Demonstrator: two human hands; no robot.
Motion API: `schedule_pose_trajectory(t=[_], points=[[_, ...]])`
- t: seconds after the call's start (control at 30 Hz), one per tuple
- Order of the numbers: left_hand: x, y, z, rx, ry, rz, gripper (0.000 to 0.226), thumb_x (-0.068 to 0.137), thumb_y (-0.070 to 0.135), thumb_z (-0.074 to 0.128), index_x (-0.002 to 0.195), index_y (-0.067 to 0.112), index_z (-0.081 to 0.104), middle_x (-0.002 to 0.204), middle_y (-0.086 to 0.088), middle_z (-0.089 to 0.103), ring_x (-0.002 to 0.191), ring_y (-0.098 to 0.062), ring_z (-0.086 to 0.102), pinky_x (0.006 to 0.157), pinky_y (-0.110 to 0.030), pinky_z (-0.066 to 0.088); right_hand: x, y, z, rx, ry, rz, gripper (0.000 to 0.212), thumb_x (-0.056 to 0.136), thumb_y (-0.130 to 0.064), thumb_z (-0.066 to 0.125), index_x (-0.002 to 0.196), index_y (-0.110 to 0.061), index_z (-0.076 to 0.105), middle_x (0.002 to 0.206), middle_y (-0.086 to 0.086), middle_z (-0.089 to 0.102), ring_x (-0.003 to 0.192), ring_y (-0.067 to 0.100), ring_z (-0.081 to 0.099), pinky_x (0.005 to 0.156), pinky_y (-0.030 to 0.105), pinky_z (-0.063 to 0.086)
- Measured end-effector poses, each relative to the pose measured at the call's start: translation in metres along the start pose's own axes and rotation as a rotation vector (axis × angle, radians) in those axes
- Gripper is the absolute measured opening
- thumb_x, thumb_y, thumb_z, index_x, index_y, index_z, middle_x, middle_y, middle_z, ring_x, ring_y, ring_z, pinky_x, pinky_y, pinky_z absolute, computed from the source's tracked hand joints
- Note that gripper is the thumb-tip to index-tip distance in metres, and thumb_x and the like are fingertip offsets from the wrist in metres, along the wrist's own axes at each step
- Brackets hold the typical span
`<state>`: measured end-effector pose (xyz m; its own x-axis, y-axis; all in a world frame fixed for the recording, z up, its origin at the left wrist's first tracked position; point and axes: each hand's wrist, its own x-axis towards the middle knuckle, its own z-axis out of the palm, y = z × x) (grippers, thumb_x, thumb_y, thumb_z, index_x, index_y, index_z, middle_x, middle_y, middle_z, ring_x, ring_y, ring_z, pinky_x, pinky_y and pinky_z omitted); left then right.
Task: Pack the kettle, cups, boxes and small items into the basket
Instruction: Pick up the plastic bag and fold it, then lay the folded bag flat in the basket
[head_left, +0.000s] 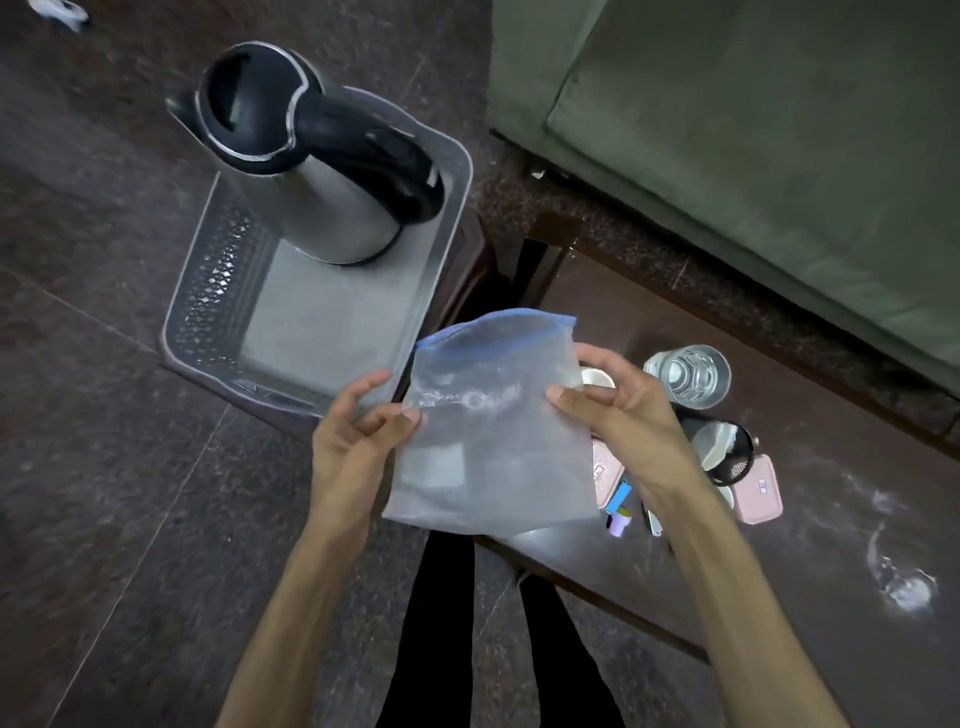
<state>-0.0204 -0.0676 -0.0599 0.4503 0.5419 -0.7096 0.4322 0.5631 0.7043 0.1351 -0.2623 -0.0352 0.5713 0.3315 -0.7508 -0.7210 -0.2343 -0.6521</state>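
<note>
A steel kettle (311, 166) with a black lid and handle stands upright in the far end of the grey plastic basket (208, 312). Both hands hold a clear zip bag (493, 426) with a blue seal strip between the basket and the table. My left hand (353, 431) pinches the bag's left edge and my right hand (618, 415) grips its right edge. On the dark table lie a glass cup (688, 376), a black cup (724, 449), a pink box (758, 491), another pink box (608, 473) partly hidden by the bag, and small items (621, 506).
The basket rests on a low dark stool on a dark stone floor. A green sofa (779, 156) runs behind the table at the upper right. White smears (904, 587) mark the table's right side. My legs in black show below the bag.
</note>
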Motion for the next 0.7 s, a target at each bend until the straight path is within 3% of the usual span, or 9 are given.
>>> schedule_pose_trajectory(t=[0.1,0.17,0.3,0.47,0.57,0.67,0.7], points=[[0.003,0.016,-0.01,0.04,0.034,0.175,0.044,0.089,-0.008,0.071,0.121,0.023,0.072,0.077,0.008,0.072,0.076,-0.005,0.068,0.079,-0.021,0.059,-0.003,-0.004,0.011,-0.103,0.036,-0.14,0.07,0.09,0.002,0.076,0.147,-0.029,0.051,0.087,0.01,0.082,0.08,0.016,0.077,0.072,0.024,0.061],[0.004,0.028,-0.018,0.069,0.048,0.23,0.038,0.09,-0.006,0.071,0.113,0.024,0.076,0.08,0.009,0.07,0.077,-0.005,0.066,0.077,-0.025,0.056,-0.007,-0.007,0.019,-0.157,0.014,-0.251,0.071,0.089,0.002,0.078,0.146,-0.033,0.054,0.088,0.009,0.081,0.087,0.017,0.076,0.087,0.027,0.061],[0.001,0.045,-0.036,0.112,-0.023,0.287,0.042,0.084,-0.007,0.077,0.104,0.029,0.082,0.089,0.013,0.074,0.081,-0.003,0.066,0.074,-0.017,0.058,-0.015,-0.016,0.033,-0.307,-0.088,-0.379,0.056,0.083,0.008,0.08,0.127,-0.026,0.072,0.097,0.001,0.078,0.093,0.018,0.073,0.096,0.031,0.057],[-0.003,0.061,-0.061,0.442,-0.008,0.46,0.051,0.079,-0.006,0.084,0.105,0.038,0.081,0.097,0.004,0.075,0.092,-0.007,0.066,0.087,-0.009,0.049,-0.016,-0.018,0.055,-0.574,-0.046,-0.449,0.036,0.082,-0.003,0.084,0.108,-0.027,0.081,0.085,-0.007,0.072,0.081,0.006,0.066,0.087,0.013,0.048],[-0.003,0.07,-0.074,0.627,0.055,0.573,0.038,0.083,0.004,0.084,0.104,0.035,0.078,0.098,0.001,0.068,0.101,-0.014,0.062,0.094,-0.009,0.043,-0.013,-0.02,0.074,-0.688,-0.055,-0.518,0.019,0.085,-0.008,0.083,0.095,-0.024,0.083,0.089,-0.005,0.065,0.083,0.01,0.063,0.081,0.017,0.045],[0.004,0.083,-0.089,0.691,0.115,0.646,0.008,0.091,0.023,0.077,0.098,0.026,0.074,0.109,0.003,0.061,0.109,-0.004,0.053,0.095,-0.006,0.038,-0.004,-0.024,0.097,-0.755,-0.058,-0.53,0.011,0.088,-0.016,0.078,0.088,-0.027,0.079,0.104,-0.013,0.068,0.1,0.007,0.066,0.086,0.021,0.048],[0.009,0.088,-0.094,0.677,0.127,0.649,0.006,0.094,0.026,0.072,0.099,0.023,0.072,0.114,0.004,0.061,0.111,-0.004,0.054,0.093,-0.008,0.039,0.0,-0.026,0.106,-0.728,-0.086,-0.508,0.008,0.09,-0.019,0.074,0.088,-0.026,0.075,0.1,-0.013,0.072,0.096,0.006,0.068,0.084,0.024,0.052]])
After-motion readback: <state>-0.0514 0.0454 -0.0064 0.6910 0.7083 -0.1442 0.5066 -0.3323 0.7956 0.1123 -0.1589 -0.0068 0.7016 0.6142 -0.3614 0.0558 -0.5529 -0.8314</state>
